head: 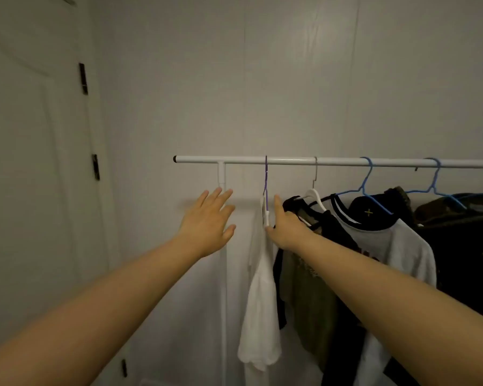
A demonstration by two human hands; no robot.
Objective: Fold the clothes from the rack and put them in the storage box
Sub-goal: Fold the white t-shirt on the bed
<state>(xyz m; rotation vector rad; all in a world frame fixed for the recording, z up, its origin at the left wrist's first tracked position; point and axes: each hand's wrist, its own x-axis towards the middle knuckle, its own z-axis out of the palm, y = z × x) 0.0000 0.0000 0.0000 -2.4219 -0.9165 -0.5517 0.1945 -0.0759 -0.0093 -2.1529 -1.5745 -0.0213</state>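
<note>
White garment [260, 307] hangs long-axis straight down from a purple hanger [266, 179], nearest the rack rail's [290, 161] left end. Right hand [286, 227] grips it at the hanger's shoulder, fingers curled in. Left hand [209, 218] hovers by the rack post [221, 176], fingers spread. Dark shirts [332, 246] crowd the rail rightward.

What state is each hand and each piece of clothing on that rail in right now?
Left hand: open, fingers spread, touching nothing.
Right hand: gripping the white garment's hanger.
White garment: hanging on purple hanger.
Grey T-shirt: hanging.
Door: closed.
</note>
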